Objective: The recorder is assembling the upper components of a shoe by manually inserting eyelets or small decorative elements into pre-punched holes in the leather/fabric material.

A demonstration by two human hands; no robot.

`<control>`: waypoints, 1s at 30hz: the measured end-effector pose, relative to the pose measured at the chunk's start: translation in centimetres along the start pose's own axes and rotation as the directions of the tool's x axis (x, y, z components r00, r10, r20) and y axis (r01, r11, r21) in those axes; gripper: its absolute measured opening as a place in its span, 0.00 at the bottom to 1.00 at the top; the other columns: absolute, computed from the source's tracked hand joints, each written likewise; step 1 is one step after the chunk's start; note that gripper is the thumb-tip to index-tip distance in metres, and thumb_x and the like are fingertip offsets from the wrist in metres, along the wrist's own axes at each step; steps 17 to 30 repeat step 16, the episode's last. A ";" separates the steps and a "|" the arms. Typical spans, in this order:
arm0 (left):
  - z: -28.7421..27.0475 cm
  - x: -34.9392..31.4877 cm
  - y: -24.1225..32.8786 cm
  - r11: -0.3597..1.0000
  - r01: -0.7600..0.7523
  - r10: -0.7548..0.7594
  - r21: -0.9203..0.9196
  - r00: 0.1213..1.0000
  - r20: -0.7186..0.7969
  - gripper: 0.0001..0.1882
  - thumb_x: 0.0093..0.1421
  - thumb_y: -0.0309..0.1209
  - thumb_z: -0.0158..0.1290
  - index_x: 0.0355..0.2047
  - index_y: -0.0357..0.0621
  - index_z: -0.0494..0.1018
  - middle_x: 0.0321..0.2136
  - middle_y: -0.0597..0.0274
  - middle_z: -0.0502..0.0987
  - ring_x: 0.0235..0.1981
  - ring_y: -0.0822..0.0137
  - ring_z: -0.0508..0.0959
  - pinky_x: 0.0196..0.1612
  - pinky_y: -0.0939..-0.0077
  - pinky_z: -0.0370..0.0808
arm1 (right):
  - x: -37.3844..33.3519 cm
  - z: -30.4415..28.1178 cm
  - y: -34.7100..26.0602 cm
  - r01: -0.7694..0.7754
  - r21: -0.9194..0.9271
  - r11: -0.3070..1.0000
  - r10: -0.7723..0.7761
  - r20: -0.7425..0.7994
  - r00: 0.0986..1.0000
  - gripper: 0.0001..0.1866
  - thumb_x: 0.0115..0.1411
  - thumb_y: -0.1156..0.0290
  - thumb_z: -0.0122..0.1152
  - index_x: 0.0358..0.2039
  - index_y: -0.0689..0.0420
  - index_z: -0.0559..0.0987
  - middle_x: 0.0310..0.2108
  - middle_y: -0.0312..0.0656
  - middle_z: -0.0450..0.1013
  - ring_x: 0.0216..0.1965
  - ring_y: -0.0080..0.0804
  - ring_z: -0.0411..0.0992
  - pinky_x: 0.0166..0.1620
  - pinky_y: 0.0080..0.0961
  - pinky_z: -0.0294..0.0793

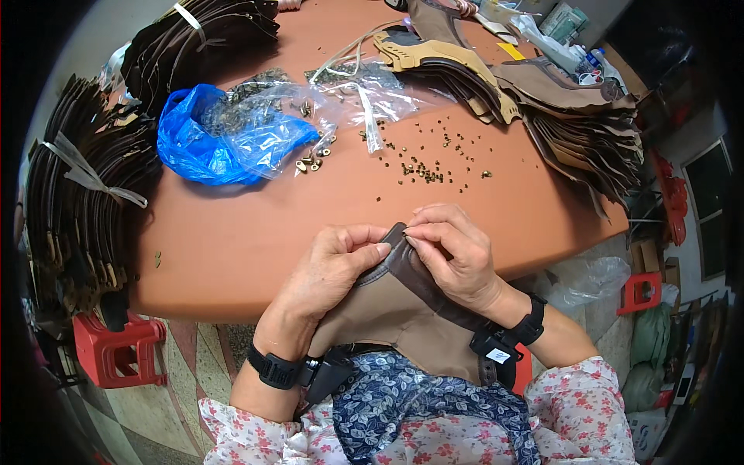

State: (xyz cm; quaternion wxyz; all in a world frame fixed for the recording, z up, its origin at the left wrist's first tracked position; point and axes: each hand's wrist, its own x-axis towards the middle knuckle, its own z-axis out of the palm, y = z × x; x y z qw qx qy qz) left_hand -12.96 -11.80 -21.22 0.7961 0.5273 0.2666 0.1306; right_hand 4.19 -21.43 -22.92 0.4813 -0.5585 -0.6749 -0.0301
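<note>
A shoe upper (364, 311) with a tan lining and dark brown leather edging hangs over my lap, its narrow tip raised in front of the table edge. My left hand (332, 267) is closed on it, thumb on the near face and fingers behind. On the other side of the tip, my right hand (457, 256) pinches thumb and forefinger together at the leather edge. Anything between those fingertips is too small to make out. Beyond both hands, many small brass-coloured metal fittings (425, 172) lie scattered on the table.
The orange-brown table (232, 256) carries a blue plastic bag (194, 155) and clear bags of metal parts (364, 81). Bundled uppers (85, 194) are stacked at left, with more uppers (573, 108) at far right. Red stools (116, 353) stand on the floor.
</note>
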 end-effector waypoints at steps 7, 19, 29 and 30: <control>-0.1 0.0 0.0 1.000 0.010 -0.010 -0.015 1.000 -0.004 0.11 0.65 0.26 0.49 0.43 0.34 0.76 0.33 0.67 0.78 0.31 0.81 0.75 0.36 0.86 0.72 | -0.3 0.0 -0.4 -0.216 0.137 0.967 0.213 0.037 0.976 0.05 0.50 0.83 0.64 0.28 0.63 0.78 0.32 0.43 0.74 0.32 0.36 0.74 0.34 0.28 0.74; -0.1 0.1 -0.1 1.000 0.013 -0.014 -0.024 1.000 -0.011 0.11 0.64 0.27 0.50 0.44 0.34 0.76 0.34 0.65 0.79 0.32 0.80 0.76 0.37 0.86 0.73 | 0.0 -0.6 0.0 0.077 -0.112 0.991 -0.064 0.115 0.991 0.07 0.49 0.81 0.65 0.29 0.58 0.79 0.33 0.41 0.75 0.32 0.37 0.74 0.38 0.29 0.74; -0.1 0.1 -0.1 1.000 0.013 -0.014 -0.024 1.000 -0.011 0.11 0.64 0.27 0.50 0.44 0.34 0.76 0.34 0.65 0.79 0.32 0.80 0.76 0.37 0.86 0.73 | 0.0 -0.6 0.0 0.077 -0.112 0.991 -0.064 0.115 0.991 0.07 0.49 0.81 0.65 0.29 0.58 0.79 0.33 0.41 0.75 0.32 0.37 0.74 0.38 0.29 0.74; -0.1 0.1 -0.1 1.000 0.013 -0.014 -0.024 1.000 -0.011 0.11 0.64 0.27 0.50 0.44 0.34 0.76 0.34 0.65 0.79 0.32 0.80 0.76 0.37 0.86 0.73 | 0.0 -0.6 0.0 0.077 -0.112 0.991 -0.064 0.115 0.991 0.07 0.49 0.81 0.65 0.29 0.58 0.79 0.33 0.41 0.75 0.32 0.37 0.74 0.38 0.29 0.74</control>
